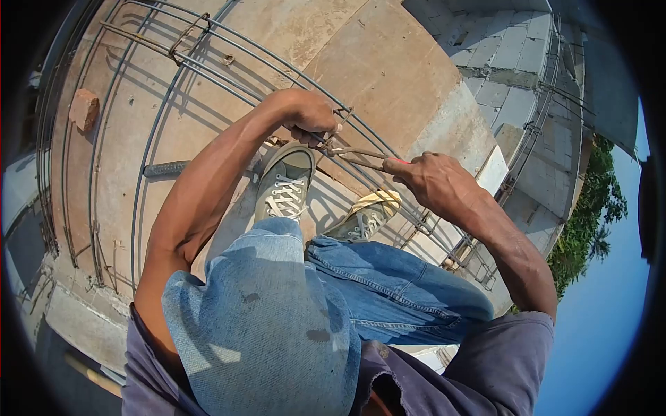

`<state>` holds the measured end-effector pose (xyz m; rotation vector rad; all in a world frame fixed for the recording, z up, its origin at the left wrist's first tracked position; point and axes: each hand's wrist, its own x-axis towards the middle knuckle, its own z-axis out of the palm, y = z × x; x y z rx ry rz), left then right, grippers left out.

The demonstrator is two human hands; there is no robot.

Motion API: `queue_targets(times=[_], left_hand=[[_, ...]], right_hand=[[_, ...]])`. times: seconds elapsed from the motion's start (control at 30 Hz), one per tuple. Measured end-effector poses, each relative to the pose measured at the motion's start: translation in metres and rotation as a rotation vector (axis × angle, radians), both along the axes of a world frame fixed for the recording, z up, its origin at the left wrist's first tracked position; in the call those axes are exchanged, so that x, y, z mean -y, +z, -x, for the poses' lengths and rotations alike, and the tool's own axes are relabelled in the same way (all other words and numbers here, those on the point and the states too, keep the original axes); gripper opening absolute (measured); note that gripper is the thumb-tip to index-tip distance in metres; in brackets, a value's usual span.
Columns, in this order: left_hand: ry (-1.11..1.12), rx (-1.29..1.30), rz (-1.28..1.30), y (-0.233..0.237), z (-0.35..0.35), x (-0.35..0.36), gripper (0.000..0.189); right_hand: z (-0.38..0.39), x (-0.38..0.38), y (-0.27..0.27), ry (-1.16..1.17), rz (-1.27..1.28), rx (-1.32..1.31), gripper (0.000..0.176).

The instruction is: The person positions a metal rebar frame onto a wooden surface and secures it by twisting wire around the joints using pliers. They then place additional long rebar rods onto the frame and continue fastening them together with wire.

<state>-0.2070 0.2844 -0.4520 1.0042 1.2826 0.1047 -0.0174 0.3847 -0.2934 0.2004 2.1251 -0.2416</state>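
Observation:
A rebar cage (pixel 260 62) of long thin bars joined by bent stirrups runs diagonally past my feet. My left hand (pixel 311 114) is closed on it beside a stirrup, with the fingertips partly hidden beneath the palm. In my right hand (pixel 438 182) is a pair of long-handled pincers (pixel 361 152), with a bit of red showing at the grip. Their jaws meet the bars just beside my left fingers. Whether a tie wire sits in the jaws is too small to tell.
Brown boards (pixel 388 69) lie under the cage. More loose rebar (pixel 104 139) and a broken brick (pixel 84 109) are at the left. My shoes (pixel 286 184) stand close to the bars. A grey block wall (pixel 510 62) rises at the upper right, with trees (pixel 600 201) beyond the edge.

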Motion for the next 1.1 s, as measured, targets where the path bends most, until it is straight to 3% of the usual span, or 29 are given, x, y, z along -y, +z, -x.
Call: queue_targets(times=[0.1, 0.13, 0.2, 0.27, 0.33, 0.5, 0.63, 0.77, 0.87, 0.93, 1.07, 1.1], left_hand=[[-0.021, -0.043, -0.010, 0.003, -0.001, -0.003, 0.029], [-0.030, -0.041, -0.011, 0.005, -0.001, -0.004, 0.029], [-0.085, -0.060, -0.017, 0.014, 0.000, -0.010, 0.048], [-0.075, -0.048, -0.001, 0.017, -0.002, -0.015, 0.046], [-0.060, -0.045, 0.021, 0.018, -0.003, -0.014, 0.044], [-0.071, -0.058, 0.079, 0.020, -0.005, -0.001, 0.033], [-0.037, -0.007, 0.105, 0.015, -0.005, 0.007, 0.036], [-0.032, 0.010, 0.120, 0.008, -0.008, 0.011, 0.040], [0.047, 0.008, 0.177, 0.015, -0.009, 0.015, 0.042], [-0.058, 0.056, 0.143, 0.009, -0.008, 0.012, 0.043], [-0.053, 0.032, 0.146, 0.010, -0.007, 0.010, 0.048], [-0.031, 0.049, 0.153, 0.013, -0.007, 0.011, 0.037]], right_hand=[[-0.032, 0.008, 0.007, -0.103, 0.033, -0.189, 0.031], [-0.036, 0.008, 0.012, -0.112, 0.032, -0.187, 0.031], [-0.038, 0.006, 0.027, -0.162, -0.117, -0.131, 0.032], [-0.030, 0.001, 0.038, -0.188, -0.131, -0.068, 0.034], [-0.026, -0.001, 0.044, 0.189, -0.264, -0.279, 0.037], [-0.006, 0.010, 0.031, 0.250, -0.271, -0.336, 0.034], [-0.001, 0.020, 0.024, 0.392, -0.261, -0.394, 0.026], [-0.001, 0.022, 0.020, 0.390, -0.239, -0.437, 0.024], [0.006, 0.039, 0.024, 0.463, -0.290, -0.410, 0.023], [0.013, 0.054, 0.034, 0.458, -0.341, -0.234, 0.024], [0.018, 0.068, 0.036, 0.504, -0.409, -0.265, 0.018], [0.023, 0.070, 0.037, 0.514, -0.374, -0.207, 0.017]])
